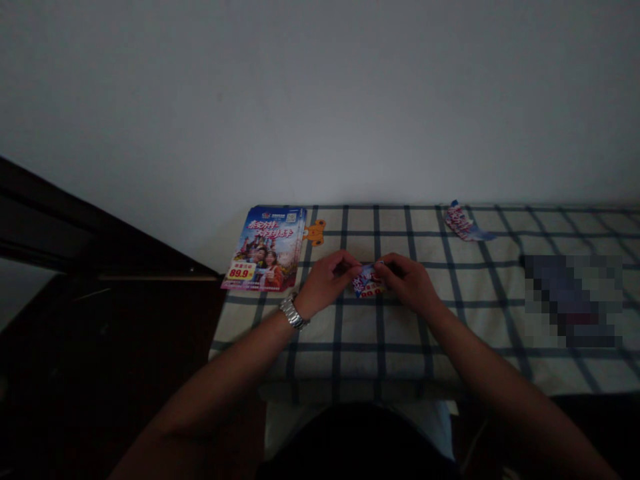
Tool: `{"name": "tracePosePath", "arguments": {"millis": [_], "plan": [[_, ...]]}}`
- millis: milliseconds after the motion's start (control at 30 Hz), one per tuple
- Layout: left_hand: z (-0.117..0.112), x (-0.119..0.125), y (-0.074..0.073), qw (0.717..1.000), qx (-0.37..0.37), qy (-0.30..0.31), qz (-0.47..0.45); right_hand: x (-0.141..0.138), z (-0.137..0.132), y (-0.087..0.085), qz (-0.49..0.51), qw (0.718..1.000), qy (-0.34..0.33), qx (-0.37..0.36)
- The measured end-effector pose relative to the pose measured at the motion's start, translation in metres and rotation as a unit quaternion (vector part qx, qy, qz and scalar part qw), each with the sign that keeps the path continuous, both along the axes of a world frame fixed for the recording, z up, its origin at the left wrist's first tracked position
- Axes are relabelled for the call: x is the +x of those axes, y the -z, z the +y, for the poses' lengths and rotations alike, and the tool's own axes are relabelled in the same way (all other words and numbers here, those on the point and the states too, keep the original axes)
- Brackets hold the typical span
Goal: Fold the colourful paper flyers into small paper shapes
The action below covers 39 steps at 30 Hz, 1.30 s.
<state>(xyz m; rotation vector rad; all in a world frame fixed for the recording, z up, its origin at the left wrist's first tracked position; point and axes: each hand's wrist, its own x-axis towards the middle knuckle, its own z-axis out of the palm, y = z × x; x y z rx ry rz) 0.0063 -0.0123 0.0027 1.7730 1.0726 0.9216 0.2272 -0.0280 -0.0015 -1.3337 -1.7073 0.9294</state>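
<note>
- The left hand [327,277] was curled, w/ fingers bent inward; the fingertips pinched the left edge of a small folded paper [369,282].
- On the left wrist there was a metal wristwatch [293,312].
- The right hand [407,279] was also closed in a pinch, holding the right and top side of the same folded paper; the thumb and fingers covered part of it.
- The folded paper was between both hands, approx. in the middle of the checked cloth [450,320], and seemed to rest on or just above the cloth; I cannot tell which.
- It was colourful (blue, red), w/ a yellow price mark at its lower edge, the same kind of print as the big flyer.
- A flat flyer [266,248] lay at the far left corner of the cloth, near the left hand but not touching it; it showed people, blue sky and a yellow price tag.
- Just beside the flyer's upper right corner lay a small orange object [315,232]; too small to say what it was.
- Another folded paper piece [464,222], same print, lay at the far edge of the cloth, well apart from the right hand.
- On the right part of the cloth lay a dark, blurred thing [575,300]; not identifiable.
- Behind the cloth stood a plain pale wall [320,100]; on the left, dark wooden furniture [75,267], the room being dim.
</note>
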Motion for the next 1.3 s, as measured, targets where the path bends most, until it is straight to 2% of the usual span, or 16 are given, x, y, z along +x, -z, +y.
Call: {"name": "tracePosePath", "arguments": {"millis": [267,733,967,1167,1300], "plan": [[0.0031,0.0017,0.0067,0.999,0.011,-0.024,-0.027,0.0016,0.0024,0.0009,0.025,0.999,0.027,-0.004],[0.0008,-0.0003,0.0062,0.997,0.05,-0.041,0.052,0.0023,0.0023,0.0019,0.03,0.999,0.032,-0.013],[-0.0012,-0.0009,0.0052,0.991,0.095,-0.047,0.077,0.0032,0.0029,0.0032,0.021,1.0,0.016,-0.011],[-0.0038,0.0026,0.0038,0.997,0.061,0.002,0.038,0.0033,0.0021,0.002,-0.01,1.0,-0.021,-0.005],[-0.0047,0.0047,0.0039,0.999,0.037,0.007,0.036,0.0021,0.0013,0.0023,-0.02,0.999,-0.032,-0.002]]}}
